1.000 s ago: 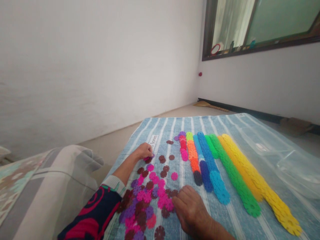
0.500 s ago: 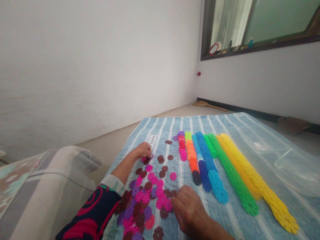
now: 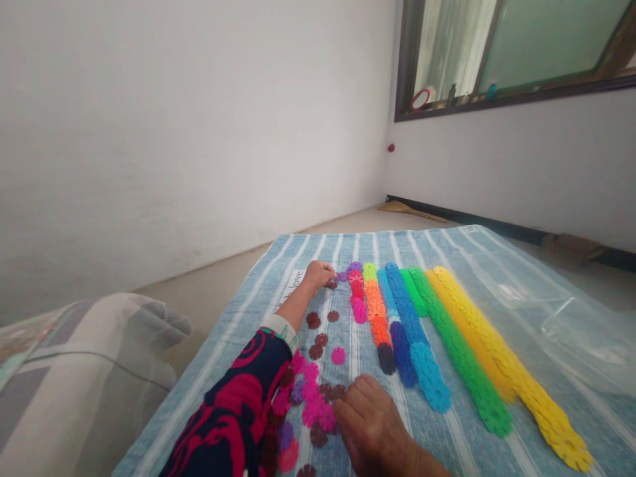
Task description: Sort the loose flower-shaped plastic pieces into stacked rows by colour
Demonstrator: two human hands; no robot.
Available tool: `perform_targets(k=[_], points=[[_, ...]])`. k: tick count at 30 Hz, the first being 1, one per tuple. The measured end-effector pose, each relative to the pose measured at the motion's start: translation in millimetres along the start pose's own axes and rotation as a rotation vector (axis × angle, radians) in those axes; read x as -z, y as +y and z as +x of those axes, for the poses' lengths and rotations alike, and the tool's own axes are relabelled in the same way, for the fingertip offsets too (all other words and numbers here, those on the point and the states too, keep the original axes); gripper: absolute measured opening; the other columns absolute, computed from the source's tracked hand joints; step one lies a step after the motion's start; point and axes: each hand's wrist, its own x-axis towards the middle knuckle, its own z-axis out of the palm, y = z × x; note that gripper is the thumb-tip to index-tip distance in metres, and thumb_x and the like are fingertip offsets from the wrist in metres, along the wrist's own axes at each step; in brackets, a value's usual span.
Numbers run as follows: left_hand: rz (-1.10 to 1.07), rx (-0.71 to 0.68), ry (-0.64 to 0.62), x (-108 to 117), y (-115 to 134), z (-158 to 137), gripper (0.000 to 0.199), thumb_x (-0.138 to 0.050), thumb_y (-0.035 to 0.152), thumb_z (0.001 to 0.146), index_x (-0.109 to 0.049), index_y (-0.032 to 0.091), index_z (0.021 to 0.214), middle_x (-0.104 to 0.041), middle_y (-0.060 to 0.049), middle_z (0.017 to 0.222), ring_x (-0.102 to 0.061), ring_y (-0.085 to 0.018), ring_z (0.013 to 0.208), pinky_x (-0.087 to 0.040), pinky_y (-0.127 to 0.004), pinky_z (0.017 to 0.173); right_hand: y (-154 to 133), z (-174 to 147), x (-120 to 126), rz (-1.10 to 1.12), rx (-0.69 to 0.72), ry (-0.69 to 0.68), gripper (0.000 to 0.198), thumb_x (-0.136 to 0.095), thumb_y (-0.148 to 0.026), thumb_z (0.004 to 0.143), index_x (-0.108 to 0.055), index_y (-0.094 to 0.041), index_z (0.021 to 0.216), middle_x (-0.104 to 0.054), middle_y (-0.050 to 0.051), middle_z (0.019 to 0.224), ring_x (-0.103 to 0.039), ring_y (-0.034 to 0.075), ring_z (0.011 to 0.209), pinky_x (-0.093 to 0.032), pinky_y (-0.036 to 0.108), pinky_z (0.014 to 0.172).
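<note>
My left hand reaches to the far end of the cloth, thumb and fingers pinched on what looks like a purple plastic snowflake disc, beside another purple disc and a brown disc. Closed and knuckles up, my right hand rests on the cloth next to the loose pile. Whatever its fingers may hold is hidden. Magenta discs, brown discs and purple discs lie scattered there, partly covered by my left sleeve. A short row of red discs has purple at its top and pink at its bottom.
Overlapping rows of orange discs, blue discs, green discs and yellow discs run across the striped cloth. A clear plastic container stands at the right. Draped grey fabric is at the left.
My left hand has moved away and to the right, from the pile's far edge to the purple disc by the red row. My right hand stays nearly in place.
</note>
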Motion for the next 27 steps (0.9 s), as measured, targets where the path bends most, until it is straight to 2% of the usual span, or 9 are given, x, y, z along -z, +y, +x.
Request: perform_targets(k=[5,10,14,18,22,27], points=[[0.097,0.027,0.034,-20,2,16,0.003,-0.067,0.011,0.066,-0.064,0.011,0.065,-0.049,0.004,0.044,-0.048,-0.009,0.044,-0.040,-0.021,0.048,1,-2,-3,-0.019,0.001,0.014,0.023,-0.038,-0.005,0.085,-0.047,-0.019,0.068,-0.049,0.001,0.062,-0.041,0.016,0.059,-0.027,0.032,0.060],[0.246,0.053,0.048,-27,1,32,0.006,-0.068,0.010,0.067,-0.070,0.009,0.073,-0.058,-0.001,0.052,-0.054,-0.012,0.049,-0.041,-0.021,0.049,2,-3,-4,-0.015,-0.001,0.006,0.022,-0.040,-0.005,0.084,-0.045,-0.020,0.069,-0.049,0.001,0.062,-0.041,0.016,0.058,-0.027,0.032,0.059],[0.369,0.035,0.049,-24,2,39,0.011,-0.068,0.009,0.067,-0.073,0.009,0.077,-0.068,-0.006,0.064,-0.062,-0.016,0.060,-0.044,-0.022,0.054,1,-2,-2,-0.011,0.001,0.005,0.022,-0.039,-0.004,0.084,-0.047,-0.019,0.070,-0.049,0.001,0.062,-0.041,0.016,0.058,-0.028,0.032,0.059],[0.465,0.003,0.039,-7,3,38,0.014,-0.066,0.010,0.068,-0.074,0.010,0.080,-0.070,-0.007,0.070,-0.065,-0.016,0.066,-0.045,-0.022,0.058,1,-1,-1,-0.006,0.000,0.006,0.023,-0.038,-0.005,0.085,-0.047,-0.019,0.069,-0.049,0.001,0.062,-0.041,0.016,0.059,-0.028,0.032,0.059],[0.533,-0.006,-0.010,21,0,24,0.016,-0.061,0.013,0.071,-0.074,0.012,0.081,-0.068,-0.004,0.066,-0.062,-0.013,0.063,-0.044,-0.020,0.058,0,-1,0,-0.001,-0.005,0.008,0.025,-0.037,-0.005,0.087,-0.047,-0.019,0.069,-0.049,0.002,0.062,-0.041,0.016,0.060,-0.028,0.032,0.060],[0.621,0.019,-0.123,66,-12,-10,0.009,-0.062,0.013,0.064,-0.070,0.013,0.065,-0.059,0.002,0.050,-0.057,-0.012,0.055,-0.041,-0.019,0.055,-3,-1,5,0.021,-0.018,-0.032,0.026,-0.037,-0.005,0.089,-0.049,-0.018,0.070,-0.050,0.003,0.064,-0.041,0.017,0.062,-0.029,0.033,0.061]])
